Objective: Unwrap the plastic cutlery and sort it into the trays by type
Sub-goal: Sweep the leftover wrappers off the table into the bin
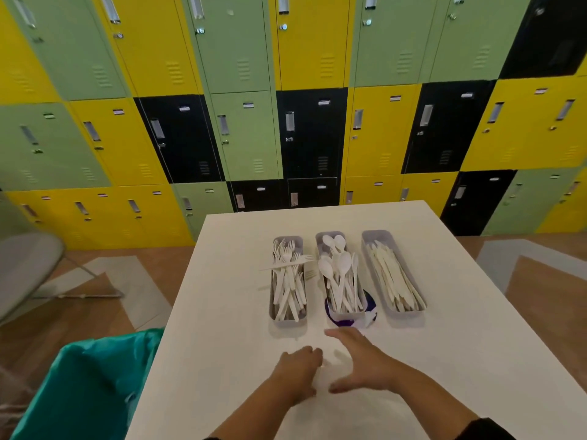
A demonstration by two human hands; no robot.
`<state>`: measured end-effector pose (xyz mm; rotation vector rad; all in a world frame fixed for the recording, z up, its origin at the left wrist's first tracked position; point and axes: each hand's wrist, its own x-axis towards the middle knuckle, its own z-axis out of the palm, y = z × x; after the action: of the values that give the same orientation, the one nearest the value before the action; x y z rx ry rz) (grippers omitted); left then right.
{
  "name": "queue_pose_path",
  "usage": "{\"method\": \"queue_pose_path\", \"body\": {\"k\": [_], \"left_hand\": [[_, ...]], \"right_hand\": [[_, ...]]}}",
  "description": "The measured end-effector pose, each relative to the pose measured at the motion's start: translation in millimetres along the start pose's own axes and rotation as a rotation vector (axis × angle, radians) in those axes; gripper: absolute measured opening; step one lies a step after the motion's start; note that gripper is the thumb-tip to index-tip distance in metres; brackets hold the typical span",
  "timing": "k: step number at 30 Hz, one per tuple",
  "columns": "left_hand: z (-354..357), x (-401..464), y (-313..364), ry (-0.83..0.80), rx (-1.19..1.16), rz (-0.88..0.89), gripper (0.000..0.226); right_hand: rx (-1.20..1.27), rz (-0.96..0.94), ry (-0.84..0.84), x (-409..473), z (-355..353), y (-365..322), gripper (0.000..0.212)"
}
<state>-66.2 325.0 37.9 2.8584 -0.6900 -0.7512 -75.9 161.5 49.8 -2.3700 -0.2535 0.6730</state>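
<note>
Three grey trays stand side by side on the white table. The left tray holds white forks, and one fork lies crosswise over its rim. The middle tray holds white spoons. The right tray holds white knives. My left hand rests near the table's front with its fingers curled; whether it holds a clear wrapper cannot be told. My right hand hovers beside it, fingers spread and nothing in it.
A purple and white object lies under the near end of the middle tray. A bin lined with a teal bag stands at the table's left side. A grey chair is further left. Coloured lockers fill the wall behind.
</note>
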Motion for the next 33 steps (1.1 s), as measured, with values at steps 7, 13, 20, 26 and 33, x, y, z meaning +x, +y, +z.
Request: {"method": "queue_pose_path", "body": {"k": [7,13,20,26,33], "left_hand": [[-1,-14,-10,0.397,-0.213,-0.045,0.020],[6,-26,-13,0.441,-0.137,0.009,0.033],[47,-40,-20,0.355,0.008,0.213,0.036],[90,-40,-36,0.207,0.228,0.153,0.109],[80,-46,-37,0.214,-0.209,0.114,0.068]], "right_hand": [[-0.326,0.027,0.118,-12,36,-7,0.100],[-0.585,-0.115,0.251,-19,68,13,0.110],[-0.734,-0.024,0.329,-27,101,51,0.141],[-0.668,-0.019,0.262,-29,110,64,0.110],[-0.456,0.013,0.175,-32,94,47,0.064]]}}
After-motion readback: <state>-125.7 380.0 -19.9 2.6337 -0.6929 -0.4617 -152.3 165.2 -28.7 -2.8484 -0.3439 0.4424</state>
